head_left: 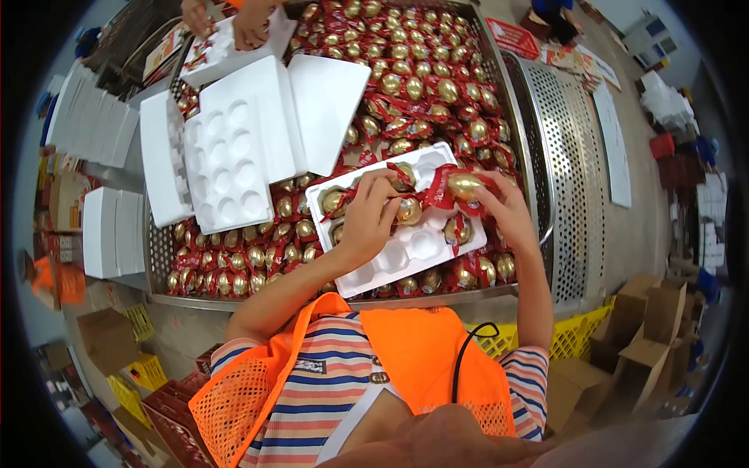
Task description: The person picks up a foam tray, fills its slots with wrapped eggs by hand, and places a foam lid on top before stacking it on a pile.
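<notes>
A white foam tray (360,278) with round hollows lies tilted on a heap of eggs in gold-and-red wrappers. My left hand (368,212) reaches over its left half, fingers bent and closed on a gold-wrapped egg (408,210) at the tray's middle. Between the thumb and fingers of my right hand (505,209) is another wrapped egg (465,186), its red wrapper end pointing left above the tray. One more egg (458,230) sits in a hollow at the right, below my right hand. Several hollows along the near side hold nothing.
Wrapped eggs (421,70) fill the large metal bin (499,295). More foam trays (226,168) and a flat foam lid (328,101) lie on them at left. Another person's hands (251,25) work over a foam box at the back. Cardboard boxes (647,343) stand at right.
</notes>
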`<control>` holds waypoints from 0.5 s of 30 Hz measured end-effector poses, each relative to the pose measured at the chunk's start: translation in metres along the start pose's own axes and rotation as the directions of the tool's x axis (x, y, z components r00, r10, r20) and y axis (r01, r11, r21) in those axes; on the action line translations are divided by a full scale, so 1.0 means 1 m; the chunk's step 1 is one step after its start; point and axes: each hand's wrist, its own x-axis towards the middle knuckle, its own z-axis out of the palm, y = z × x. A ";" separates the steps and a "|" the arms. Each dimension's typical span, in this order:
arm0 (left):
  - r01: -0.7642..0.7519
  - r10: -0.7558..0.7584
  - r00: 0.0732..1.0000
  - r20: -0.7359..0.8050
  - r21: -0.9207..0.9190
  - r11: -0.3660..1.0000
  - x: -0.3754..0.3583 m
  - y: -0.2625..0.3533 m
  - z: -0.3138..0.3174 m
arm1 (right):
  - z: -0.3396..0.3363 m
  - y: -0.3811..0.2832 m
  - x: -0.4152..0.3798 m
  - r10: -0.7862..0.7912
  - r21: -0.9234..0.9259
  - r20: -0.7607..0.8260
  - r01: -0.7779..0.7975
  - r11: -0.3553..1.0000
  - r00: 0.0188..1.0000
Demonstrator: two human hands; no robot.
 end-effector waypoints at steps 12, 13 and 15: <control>0.504 -0.631 0.737 0.241 -0.818 0.276 0.006 -0.005 -0.053 | -0.009 -0.030 0.005 -0.074 0.053 0.094 0.069 0.996 0.993; 0.507 -0.612 0.743 0.272 -0.825 0.249 0.007 -0.005 -0.057 | -0.009 -0.030 0.006 -0.085 0.014 0.131 0.084 0.996 0.988; 0.505 -0.580 0.755 0.304 -0.835 0.219 0.009 -0.005 -0.062 | -0.009 -0.034 0.005 -0.050 -0.070 0.167 0.062 0.996 0.985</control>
